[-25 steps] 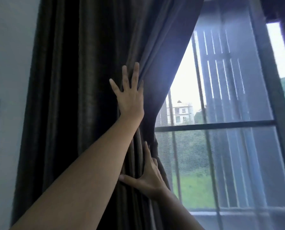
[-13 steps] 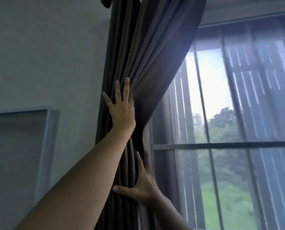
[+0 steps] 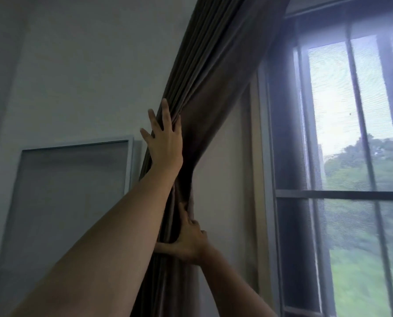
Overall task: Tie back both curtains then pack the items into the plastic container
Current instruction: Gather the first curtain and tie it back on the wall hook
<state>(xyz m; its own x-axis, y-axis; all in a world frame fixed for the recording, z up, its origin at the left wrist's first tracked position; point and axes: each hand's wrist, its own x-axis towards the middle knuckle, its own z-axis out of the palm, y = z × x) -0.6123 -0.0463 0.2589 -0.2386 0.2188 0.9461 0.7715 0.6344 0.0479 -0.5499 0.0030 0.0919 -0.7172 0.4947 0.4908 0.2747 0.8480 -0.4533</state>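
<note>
L hand (image 3: 165, 143) mid-frame, fingers straight, pressed flat on gathered curtain (image 3: 214, 76). R hand (image 3: 187, 243) just below, thumb + fingers gripping the bunched folds. Window (image 3: 342, 193) at right.

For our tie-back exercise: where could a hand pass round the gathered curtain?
Free: bare wall between curtain and window frame. Crowded: left side, where the left hand presses the curtain beside the framed panel; right hand grips it lower.

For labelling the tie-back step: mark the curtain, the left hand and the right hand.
curtain (image 3: 216, 72), head view, gathered folds above the left hand.
left hand (image 3: 167, 145), head view, back of the hand.
right hand (image 3: 189, 244), head view, back of the hand.
</note>
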